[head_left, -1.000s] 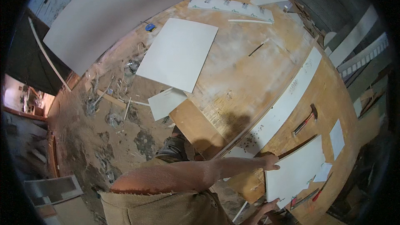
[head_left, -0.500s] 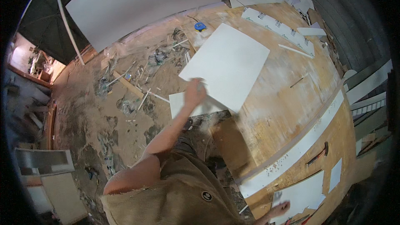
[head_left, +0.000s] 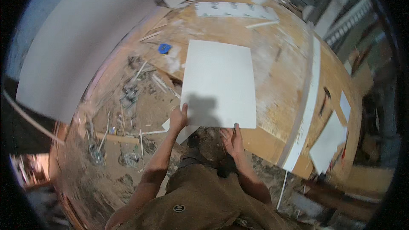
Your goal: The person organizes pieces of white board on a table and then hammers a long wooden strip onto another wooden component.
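A rectangular white panel is in front of me, over the near edge of the wooden worktop. My left hand is closed on its left edge near the lower corner, thumb on top. At the near edge, toward the right corner, is my right hand. Its thumb lies against the edge and its fingers curl just below. A dark shadow falls across the panel's lower left part. Partly hidden below the panel is another white piece.
A blue tape measure lies beyond the panel to the left. On the right are a long white strip, a hammer and white offcuts. A printed white strip lies at the back. Wood strips and plastic scraps litter the floor.
My right hand has come from the white offcuts at the lower right to the panel's near edge. The panel has turned more upright in view, and my view has swung right.
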Demonstrator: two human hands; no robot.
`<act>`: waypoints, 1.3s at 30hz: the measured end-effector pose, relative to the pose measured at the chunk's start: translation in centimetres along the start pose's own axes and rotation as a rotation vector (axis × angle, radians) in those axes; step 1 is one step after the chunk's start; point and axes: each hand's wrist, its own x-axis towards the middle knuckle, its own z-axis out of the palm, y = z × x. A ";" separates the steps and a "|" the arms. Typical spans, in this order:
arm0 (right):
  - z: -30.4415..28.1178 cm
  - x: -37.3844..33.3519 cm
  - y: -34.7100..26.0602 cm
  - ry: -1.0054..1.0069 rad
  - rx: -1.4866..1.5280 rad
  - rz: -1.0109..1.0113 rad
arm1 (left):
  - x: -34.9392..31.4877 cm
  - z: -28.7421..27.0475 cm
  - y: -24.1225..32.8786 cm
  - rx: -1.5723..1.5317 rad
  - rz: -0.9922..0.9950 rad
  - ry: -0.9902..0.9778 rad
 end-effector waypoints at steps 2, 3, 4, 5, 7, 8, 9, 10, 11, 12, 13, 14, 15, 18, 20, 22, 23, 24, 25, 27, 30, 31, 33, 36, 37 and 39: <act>-1.9 -1.8 0.4 0.045 -0.011 -0.086 | -2.1 1.3 0.0 0.035 0.114 0.006; -2.9 -3.0 0.8 0.076 -0.036 -0.119 | -3.2 2.2 -0.1 0.021 0.132 -0.043; -4.0 -4.2 1.1 0.135 -0.051 -0.159 | -3.7 3.2 0.1 0.047 0.117 -0.101; -4.9 -5.2 1.3 0.191 -0.071 -0.191 | -3.9 4.5 0.5 0.047 0.148 -0.130; -6.6 -7.1 1.4 0.308 -0.072 -0.225 | -5.1 7.1 1.0 0.142 0.169 -0.235; -7.4 -7.9 1.3 0.358 -0.095 -0.256 | -5.2 8.3 1.5 0.235 0.235 -0.281; -8.1 -8.6 1.0 0.466 -0.125 -0.275 | -5.3 9.4 2.0 0.253 0.281 -0.281; -8.9 -9.3 0.6 0.434 -0.132 -0.306 | -5.1 10.6 2.7 0.279 0.331 -0.313; -9.7 -9.9 0.0 0.454 -0.149 -0.320 | -5.1 11.6 3.6 0.305 0.374 -0.362; -10.4 -10.2 -0.5 0.463 -0.176 -0.350 | -4.9 12.6 4.4 0.270 0.517 -0.326; -11.1 -10.4 -1.0 0.500 -0.168 -0.352 | -4.9 13.4 5.2 0.237 0.651 -0.305; -11.8 -10.4 -1.5 0.521 -0.170 -0.370 | -4.8 14.3 6.1 0.270 0.760 -0.265; -12.4 -10.2 -1.8 0.544 -0.168 -0.386 | -5.1 14.8 6.4 0.262 0.839 -0.258; -13.9 -9.0 -2.1 0.601 -0.062 -0.410 | -5.2 16.0 5.7 0.144 0.940 -0.121; -14.6 -8.0 -2.0 0.619 -0.044 -0.381 | -4.3 17.0 3.6 0.019 0.893 -0.119; -15.1 -7.4 -2.0 0.687 -0.011 -0.392 | -1.6 17.5 0.5 0.101 0.763 -0.049; -15.3 -7.4 -2.2 0.654 -0.059 -0.360 | -0.2 18.4 -0.7 0.102 0.676 -0.055; -15.4 -7.5 -2.4 0.631 -0.110 -0.344 | 1.3 19.3 -1.8 -0.055 0.674 -0.032; -15.5 -7.7 -2.8 0.665 -0.138 -0.330 | 3.0 20.2 -2.3 -0.247 0.648 -0.041; -15.5 -8.5 -3.8 0.654 -0.391 -0.250 | 5.0 20.7 -2.7 -0.408 0.442 -0.233; -15.4 -9.5 -4.8 0.781 -0.741 -0.288 | 6.4 19.4 -1.9 -0.301 0.191 -0.671; -15.2 -9.8 -4.8 0.828 -0.851 -0.312 | 6.0 18.5 -1.6 -0.355 0.196 -0.730; -14.9 -10.1 -4.2 0.815 -1.022 -0.367 | 5.1 16.8 -1.0 -0.717 -0.013 -0.717; -14.2 -10.1 -2.2 0.811 -1.085 -0.487 | 4.2 16.2 0.0 -1.014 -0.203 -0.725; -13.9 -10.1 -1.6 0.874 -1.071 -0.465 | 4.2 16.3 0.4 -1.113 -0.204 -0.752; -13.1 -10.2 -0.8 0.867 -0.894 -0.542 | 3.9 16.5 1.0 -1.153 -0.174 -0.724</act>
